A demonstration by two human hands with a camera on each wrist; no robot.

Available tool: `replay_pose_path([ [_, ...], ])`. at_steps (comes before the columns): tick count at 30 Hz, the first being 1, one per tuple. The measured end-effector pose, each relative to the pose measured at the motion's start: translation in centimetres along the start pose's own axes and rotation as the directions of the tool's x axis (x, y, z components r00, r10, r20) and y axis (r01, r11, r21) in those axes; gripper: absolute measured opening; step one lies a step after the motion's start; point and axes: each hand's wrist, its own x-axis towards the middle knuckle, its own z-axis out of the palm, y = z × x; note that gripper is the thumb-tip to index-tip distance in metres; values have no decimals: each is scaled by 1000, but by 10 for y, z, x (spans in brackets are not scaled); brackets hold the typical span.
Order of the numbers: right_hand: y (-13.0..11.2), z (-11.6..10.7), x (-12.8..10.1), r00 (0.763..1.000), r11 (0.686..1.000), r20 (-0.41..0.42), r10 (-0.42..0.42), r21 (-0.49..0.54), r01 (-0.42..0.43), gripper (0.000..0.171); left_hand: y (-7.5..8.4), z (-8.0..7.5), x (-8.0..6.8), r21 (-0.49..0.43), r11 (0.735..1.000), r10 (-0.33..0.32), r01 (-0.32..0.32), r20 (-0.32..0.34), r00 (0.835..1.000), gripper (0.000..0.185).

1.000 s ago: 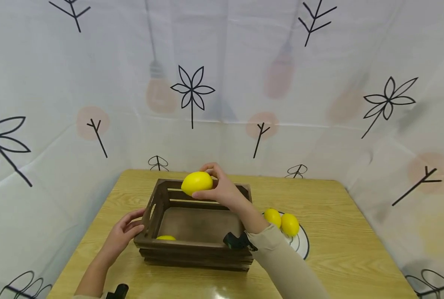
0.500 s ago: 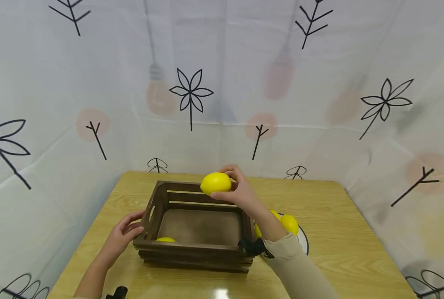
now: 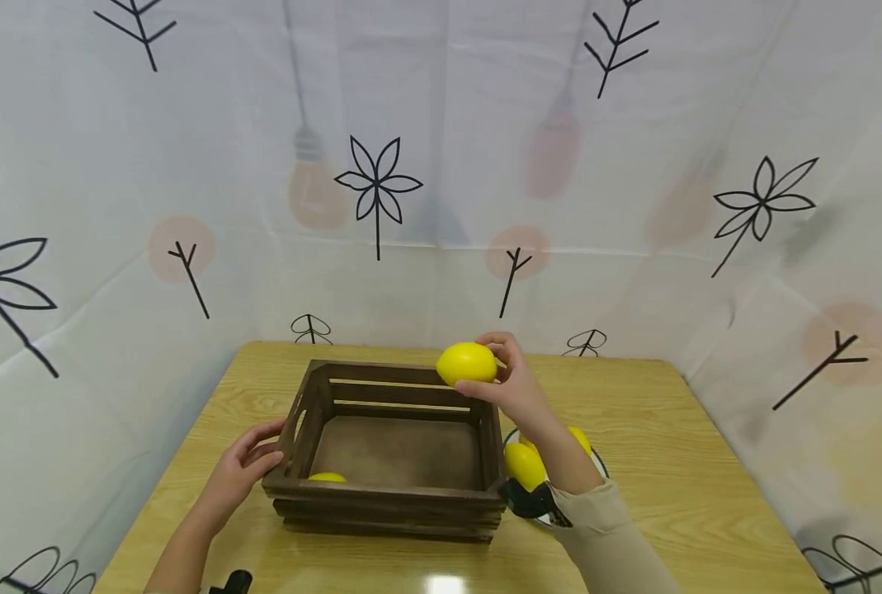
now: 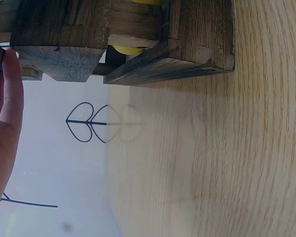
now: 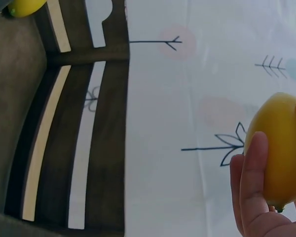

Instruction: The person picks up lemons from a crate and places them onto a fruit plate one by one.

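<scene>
I see a white plate [image 3: 600, 487] right of centre, lower frame | 2 lemons [image 3: 524, 464] on it | wooden table [image 3: 678, 462] across the bottom | white printed curtain [image 3: 441, 165] filling the upper frame and both sides

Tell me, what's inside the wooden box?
Inside the wooden crate one lemon lies in the near left corner, half hidden by the front wall. The rest of the floor that shows is bare. The strip just behind that front wall is covered.
</scene>
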Motion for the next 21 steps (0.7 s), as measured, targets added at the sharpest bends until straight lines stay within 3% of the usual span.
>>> replay_pose_path([
  [21, 23, -34, -25, 987, 999, -157, 31, -4, -32, 59, 2, 0, -3, 2, 1000, 19, -19, 4, 1000, 46],
])
